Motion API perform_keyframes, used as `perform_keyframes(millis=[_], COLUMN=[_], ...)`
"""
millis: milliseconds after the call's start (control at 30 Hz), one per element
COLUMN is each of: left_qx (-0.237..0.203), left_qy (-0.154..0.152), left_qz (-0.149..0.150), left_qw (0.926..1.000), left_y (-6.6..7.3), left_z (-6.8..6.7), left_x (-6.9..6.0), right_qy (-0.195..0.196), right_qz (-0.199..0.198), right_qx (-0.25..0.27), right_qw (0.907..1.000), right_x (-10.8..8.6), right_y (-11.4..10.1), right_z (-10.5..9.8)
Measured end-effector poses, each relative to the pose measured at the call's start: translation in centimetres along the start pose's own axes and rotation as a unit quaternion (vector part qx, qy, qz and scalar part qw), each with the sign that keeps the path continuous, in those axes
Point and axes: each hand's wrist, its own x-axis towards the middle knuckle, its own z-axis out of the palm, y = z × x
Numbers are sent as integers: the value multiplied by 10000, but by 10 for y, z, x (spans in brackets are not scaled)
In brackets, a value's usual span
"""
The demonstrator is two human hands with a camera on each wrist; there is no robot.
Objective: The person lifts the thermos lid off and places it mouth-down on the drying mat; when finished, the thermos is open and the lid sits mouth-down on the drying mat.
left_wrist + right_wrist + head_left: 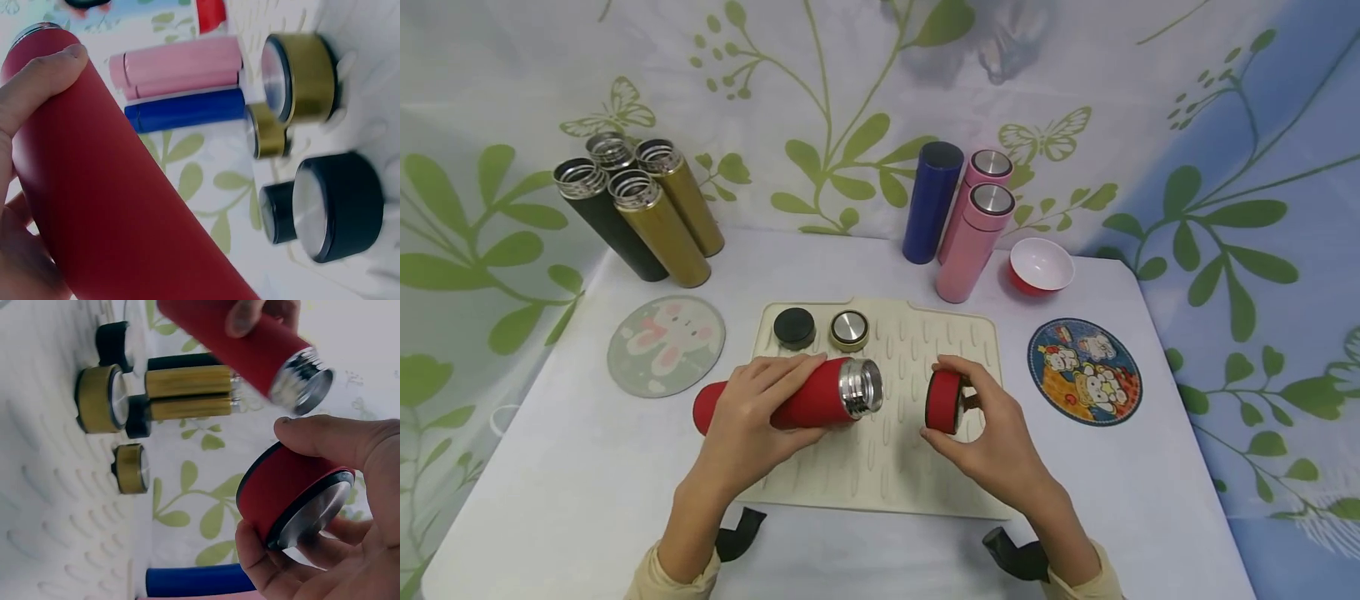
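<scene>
My left hand (752, 417) grips a red thermos bottle (812, 396), held nearly sideways with its bare steel mouth toward the right. In my right hand (992, 429) a red bottle lid (943, 402) is pinched between thumb and fingers, apart from the bottle's mouth. The right wrist view shows the lid's steel face (319, 515) and black rim. Below both hands lies a cream ridged mat (917, 483). On it stand a black lid (794, 327) and a gold lid (849, 331); the left wrist view shows further gold and black lids, nearer ones hidden from the head view by the bottle.
Lidless black and gold bottles (673, 237) stand at the back left. Back right are a blue bottle (932, 204), two pink bottles (973, 250) and a red-white bowl (1041, 265). Round mats lie at left (666, 346) and right (1085, 372).
</scene>
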Motion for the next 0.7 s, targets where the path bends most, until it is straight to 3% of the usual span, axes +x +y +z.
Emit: perform_keyframes(millis=[133, 267, 467, 700], left_qx=[-153, -321, -390, -488], left_qy=[244, 352, 601, 907], left_qz=[-196, -413, -505, -475], left_qw=[9994, 9980, 9962, 9936], left_y=[-4, -7, -11, -11], left_z=[-12, -22, -30, -34], left_x=[-1, -4, -8, -9], right_qy=[105, 35, -150, -374], right_qz=[315, 313, 58, 243], right_qx=[-5, -216, -597, -936], right_qw=[9994, 9993, 9981, 9946], right_x=[4, 14, 32, 53], right_y=[11, 25, 48, 74], right_z=[4, 7, 12, 27])
